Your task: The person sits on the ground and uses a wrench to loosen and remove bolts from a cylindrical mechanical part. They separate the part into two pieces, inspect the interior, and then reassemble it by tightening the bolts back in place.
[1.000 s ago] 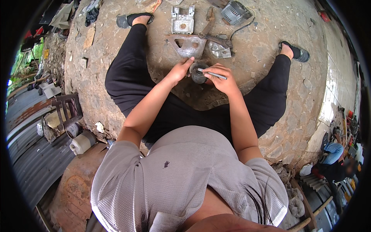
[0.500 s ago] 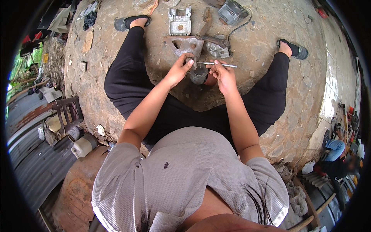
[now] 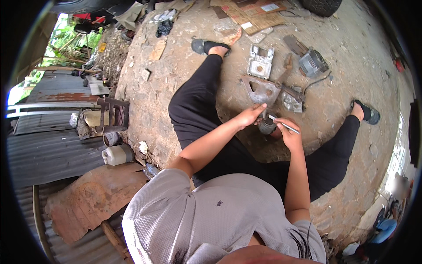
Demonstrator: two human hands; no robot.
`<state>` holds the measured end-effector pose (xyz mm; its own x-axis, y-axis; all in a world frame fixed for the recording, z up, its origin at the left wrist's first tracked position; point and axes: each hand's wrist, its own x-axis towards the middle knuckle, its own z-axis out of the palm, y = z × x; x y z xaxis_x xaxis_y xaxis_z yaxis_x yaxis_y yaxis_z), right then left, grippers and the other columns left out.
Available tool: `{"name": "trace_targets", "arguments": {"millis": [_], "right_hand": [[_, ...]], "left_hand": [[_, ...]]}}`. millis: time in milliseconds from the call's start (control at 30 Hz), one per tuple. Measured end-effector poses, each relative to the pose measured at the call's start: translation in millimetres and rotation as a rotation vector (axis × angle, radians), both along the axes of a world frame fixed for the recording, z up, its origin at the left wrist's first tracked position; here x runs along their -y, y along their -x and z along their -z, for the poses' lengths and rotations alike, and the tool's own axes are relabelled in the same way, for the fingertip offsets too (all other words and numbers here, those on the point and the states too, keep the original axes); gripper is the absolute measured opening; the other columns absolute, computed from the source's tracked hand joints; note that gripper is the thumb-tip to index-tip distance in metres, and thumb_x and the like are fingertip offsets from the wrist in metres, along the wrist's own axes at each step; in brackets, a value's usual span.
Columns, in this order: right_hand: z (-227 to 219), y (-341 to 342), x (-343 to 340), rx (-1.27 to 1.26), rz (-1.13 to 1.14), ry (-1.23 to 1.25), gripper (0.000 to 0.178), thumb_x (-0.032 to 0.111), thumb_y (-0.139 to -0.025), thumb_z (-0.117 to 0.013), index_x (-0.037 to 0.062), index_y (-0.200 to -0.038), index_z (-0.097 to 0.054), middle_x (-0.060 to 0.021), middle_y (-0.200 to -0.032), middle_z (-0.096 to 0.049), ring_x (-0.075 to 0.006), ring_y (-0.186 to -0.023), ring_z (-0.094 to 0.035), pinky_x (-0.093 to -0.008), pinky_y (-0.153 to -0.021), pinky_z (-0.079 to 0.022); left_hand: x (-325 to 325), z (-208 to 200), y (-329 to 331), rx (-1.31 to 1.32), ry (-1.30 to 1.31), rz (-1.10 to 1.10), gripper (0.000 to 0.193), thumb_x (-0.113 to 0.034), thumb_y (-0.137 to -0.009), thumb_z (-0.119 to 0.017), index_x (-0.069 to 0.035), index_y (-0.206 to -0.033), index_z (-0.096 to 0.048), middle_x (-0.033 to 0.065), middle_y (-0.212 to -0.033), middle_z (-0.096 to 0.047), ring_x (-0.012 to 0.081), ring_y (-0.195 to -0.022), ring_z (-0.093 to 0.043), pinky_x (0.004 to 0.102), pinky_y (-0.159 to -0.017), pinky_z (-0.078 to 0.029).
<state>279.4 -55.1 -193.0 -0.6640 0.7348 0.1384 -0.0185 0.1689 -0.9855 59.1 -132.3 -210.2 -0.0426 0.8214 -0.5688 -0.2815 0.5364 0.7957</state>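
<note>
Between my spread legs, both hands are close together over a dark cylindrical metal part. My left hand is closed, thumb and fingers pinching a small dark metal piece just above the cylinder; the fingers partly cover it. In my right hand is a thin silvery metal rod, gripped between thumb and fingers. Its far end points at the piece by my left fingertips; whether it touches cannot be made out. Just beyond my hands lies a triangular metal bracket with a cut-out.
Past the bracket lie a pale metal casting, a rusty arm, a grey finned motor with a cable, and another casting. Cardboard and a tyre are farther off. A plastic jug stands left; another person sits right.
My view has swung left, so everything sits further right and lower. The rod now slopes more steeply, its near end lower. Both hands keep their holds.
</note>
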Motion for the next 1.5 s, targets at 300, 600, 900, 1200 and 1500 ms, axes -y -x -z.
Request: {"name": "trace_targets", "arguments": {"millis": [300,600,900,1200,1500], "right_hand": [[6,-2,2,-0.081,0.035,0.444,0.025,0.019,-0.102,-0.070,-0.0013,-0.116,-0.073,-0.0127,-0.102,-0.078,-0.0150,-0.091,-0.066,-0.0309,-0.086,-0.053],[15,-13,-20,-0.084,0.460,0.619,0.027,0.025,-0.104,-0.066,0.0034,-0.119,-0.070,-0.0072,-0.099,-0.076,-0.0081,-0.078,-0.061,-0.0229,-0.067,-0.041],[14,-10,-21,-0.147,0.430,0.801,0.025,0.021,-0.103,-0.066,0.0028,-0.120,-0.069,-0.0097,-0.098,-0.077,-0.0074,-0.073,-0.062,-0.0222,-0.062,-0.041],[17,-12,-18,-0.177,0.306,0.756,0.036,0.030,-0.107,-0.056,0.0013,-0.124,-0.068,-0.0067,-0.090,-0.074,-0.0089,-0.076,-0.062,-0.0236,-0.065,-0.041],[-110,12,-3,-0.244,0.159,0.123,0.017,0.013,-0.101,-0.070,-0.0033,-0.105,-0.072,-0.0092,-0.096,-0.074,-0.0172,-0.094,-0.070,-0.0307,-0.086,-0.054]], "left_hand": [[-3,-12,8,-0.098,-0.137,-0.019,0.045,-0.048,-0.108,-0.056,-0.005,-0.118,-0.063,-0.0009,-0.087,-0.058,0.0091,-0.075,-0.052,0.0266,-0.067,-0.046],[-4,2,12,0.117,-0.011,-0.280,0.062,-0.052,-0.107,-0.057,-0.007,-0.149,-0.051,0.0051,-0.135,-0.064,0.0181,-0.115,-0.063,0.0384,-0.099,-0.051],[-17,-40,80,1.024,-0.545,-0.566,0.048,-0.058,-0.100,-0.060,-0.013,-0.116,-0.067,-0.0022,-0.102,-0.073,0.0151,-0.103,-0.068,0.0426,-0.110,-0.045],[-7,-118,147,0.888,-0.870,-0.468,0.043,-0.056,-0.103,-0.057,-0.015,-0.108,-0.066,0.0001,-0.100,-0.067,0.0160,-0.100,-0.066,0.0436,-0.104,-0.048],[4,-158,123,-0.652,-0.901,-0.332,0.067,-0.012,-0.081,-0.088,0.000,-0.138,-0.057,0.0092,-0.131,-0.065,0.0222,-0.127,-0.061,0.0351,-0.114,-0.045]]}}
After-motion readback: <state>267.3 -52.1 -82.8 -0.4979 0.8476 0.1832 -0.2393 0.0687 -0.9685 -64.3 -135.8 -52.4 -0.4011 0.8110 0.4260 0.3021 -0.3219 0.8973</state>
